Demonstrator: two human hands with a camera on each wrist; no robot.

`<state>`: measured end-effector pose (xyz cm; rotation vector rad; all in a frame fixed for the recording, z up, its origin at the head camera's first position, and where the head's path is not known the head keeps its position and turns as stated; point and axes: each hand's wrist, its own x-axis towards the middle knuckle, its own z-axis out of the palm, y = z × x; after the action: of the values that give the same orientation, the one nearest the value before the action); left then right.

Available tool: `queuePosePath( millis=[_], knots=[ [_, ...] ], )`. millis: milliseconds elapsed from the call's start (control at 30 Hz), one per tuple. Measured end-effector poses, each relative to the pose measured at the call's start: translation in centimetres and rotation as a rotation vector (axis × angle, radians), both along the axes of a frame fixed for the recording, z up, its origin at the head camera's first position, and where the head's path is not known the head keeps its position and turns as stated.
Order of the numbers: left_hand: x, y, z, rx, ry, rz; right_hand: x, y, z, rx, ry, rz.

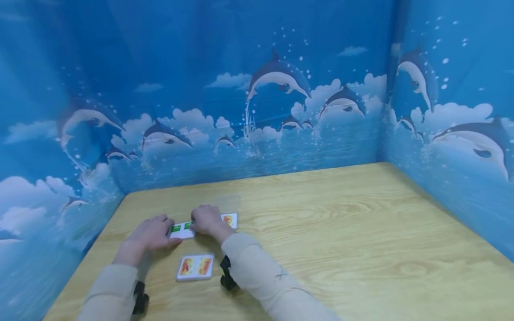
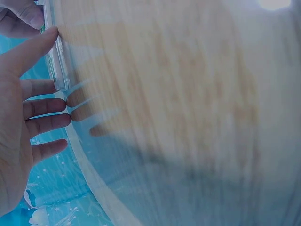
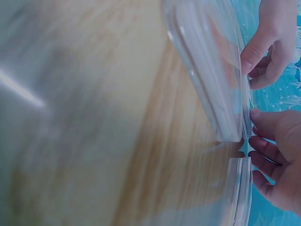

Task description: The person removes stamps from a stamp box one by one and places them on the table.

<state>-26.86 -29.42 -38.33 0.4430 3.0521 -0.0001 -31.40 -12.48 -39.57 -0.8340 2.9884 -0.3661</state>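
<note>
In the head view, a white card with green pictures (image 1: 179,229) is seen lying on the wood-grain table (image 1: 353,227), between the left hand (image 1: 151,234) and the right hand (image 1: 209,220). Its left end is held by the left thumb and fingers; its right end is partly covered by the right hand, by whose fingers it seems to be pinched. If the two ends were pulled unevenly, the card could be twisted askew. The orange-round card (image 1: 230,219), just beyond the right hand, might be knocked out of place by a wide sweep of that hand. The orange-pictured card (image 1: 194,267), set nearer the person and apart from both hands, could be brushed by the right sleeve (image 1: 257,263) if the arm were drawn back low.

In the left wrist view, the green card is shown almost edge-on, with a clear, glossy, straight rim. The left thumb is laid against its near edge, and the other fingers are spread around its end. Such a smooth rim could, it is judged, be slipped off by a light hold.

In the right wrist view, the green card is largely hidden behind the orange-pictured card, and its face cannot be read. The right thumb and fingertips are gathered at its edge; how firmly it is gripped cannot be told.
</note>
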Motion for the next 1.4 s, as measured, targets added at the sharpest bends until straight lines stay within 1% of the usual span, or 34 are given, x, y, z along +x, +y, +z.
queuePosePath(
  millis=[100, 200, 300, 433, 567, 667, 800, 933, 1167, 1300, 1400],
  knots=[
    [0.1, 0.0, -0.1, 0.007, -0.007, 0.005, 0.0, -0.1, 0.0, 0.007, 0.029, -0.004],
    [0.1, -0.1, -0.2, 0.014, -0.010, 0.007, 0.1, -0.2, 0.1, 0.007, 0.036, -0.006],
    [0.1, -0.4, -0.4, 0.008, -0.005, 0.006, 0.1, -0.3, 0.2, -0.002, 0.020, 0.002],
    [0.2, -0.6, -0.6, 0.003, 0.002, 0.007, 0.2, -0.3, 0.5, -0.032, -0.027, 0.007],
    [0.3, -0.5, -0.4, 0.016, 0.004, 0.009, 0.3, -0.1, 0.9, -0.102, -0.086, 0.001],
    [0.4, -0.4, -0.2, 0.019, 0.007, 0.008, 0.3, 0.2, 1.1, -0.196, -0.156, -0.017],
    [0.3, -0.5, -0.2, 0.015, 0.019, -0.001, 0.0, 0.5, 1.3, -0.319, -0.238, -0.063],
    [0.2, -0.7, -0.2, 0.007, 0.029, -0.004, -0.4, 0.7, 1.7, -0.391, -0.264, -0.095],
    [0.4, -0.6, 0.0, -0.002, 0.030, -0.019, -0.7, 1.4, 2.0, -0.524, -0.298, -0.172],
    [0.4, -0.4, -0.1, -0.007, 0.034, -0.032, -0.8, 1.8, 1.9, -0.567, -0.308, -0.215],
    [0.3, -0.2, -0.3, -0.006, 0.033, -0.043, -1.0, 2.1, 1.8, -0.578, -0.305, -0.234]
  ],
)
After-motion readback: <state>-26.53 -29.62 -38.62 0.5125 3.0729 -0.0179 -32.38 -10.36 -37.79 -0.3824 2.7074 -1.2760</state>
